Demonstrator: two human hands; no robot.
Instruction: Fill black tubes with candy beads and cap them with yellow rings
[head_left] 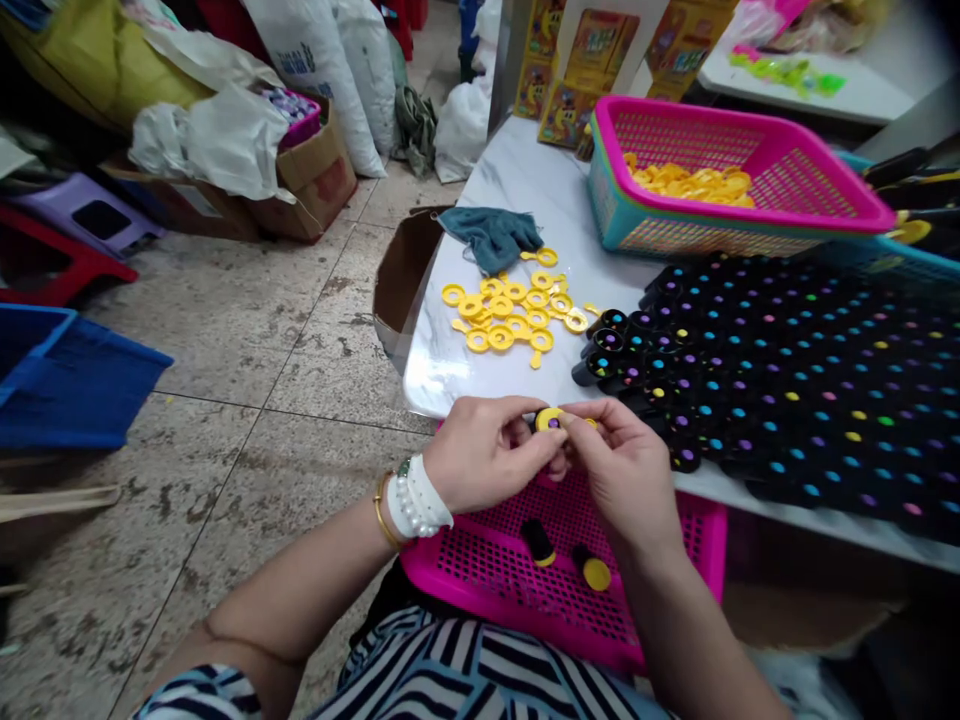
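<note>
My left hand (487,455) and my right hand (626,465) meet at the table's front edge. Between their fingertips is a yellow ring (550,418) with a purple dot at its centre; a dark part shows beside it, mostly hidden by the left fingers. Both hands pinch this piece. Below them, a pink basket (480,575) holds two black cylinders with yellow ends (538,542). Loose yellow rings with tabs (501,307) lie in a pile on the table. To the right stand many black cylinders (787,370) packed together, with coloured dots on their tops.
A pink basket (825,150) nested in a teal one holds more yellow pieces (697,185). A dark green cloth (491,235) lies behind the pile. An open carton (401,275) stands left of the table. Blue bin (82,380), stools and sacks are on the floor.
</note>
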